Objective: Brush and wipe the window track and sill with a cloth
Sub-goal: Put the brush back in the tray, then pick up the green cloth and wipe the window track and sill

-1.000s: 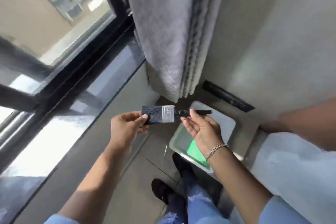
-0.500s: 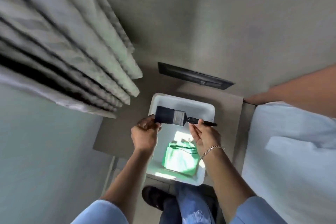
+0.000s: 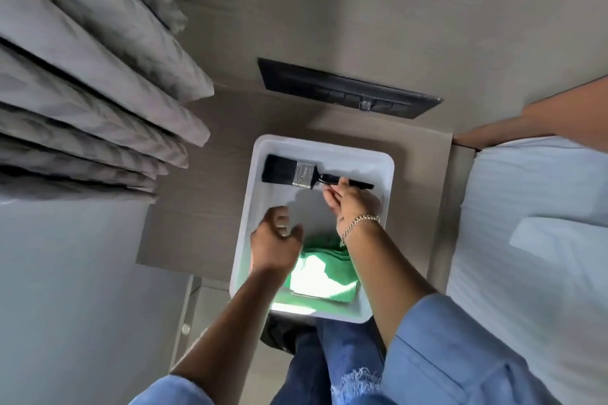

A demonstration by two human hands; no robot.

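A black paintbrush (image 3: 296,173) with a metal ferrule lies across the far end of a white tray (image 3: 388,171). My right hand (image 3: 350,204) pinches the brush's thin black handle. A folded green cloth (image 3: 324,273) lies at the near end of the same tray. My left hand (image 3: 274,245) hovers over the tray's left side just beside the cloth, fingers spread and holding nothing. The window and its track are out of view.
Grey pleated curtains (image 3: 92,102) hang at the left. A dark panel (image 3: 348,92) is set in the wall behind the tray, which rests on a wooden side table (image 3: 197,207). A bed with white linen (image 3: 533,240) fills the right. My jeans and a dark shoe show below.
My view swung from the window to the tray. My left hand let go of the bristles and dropped toward the cloth. My right hand lowered the brush into the tray's far end.
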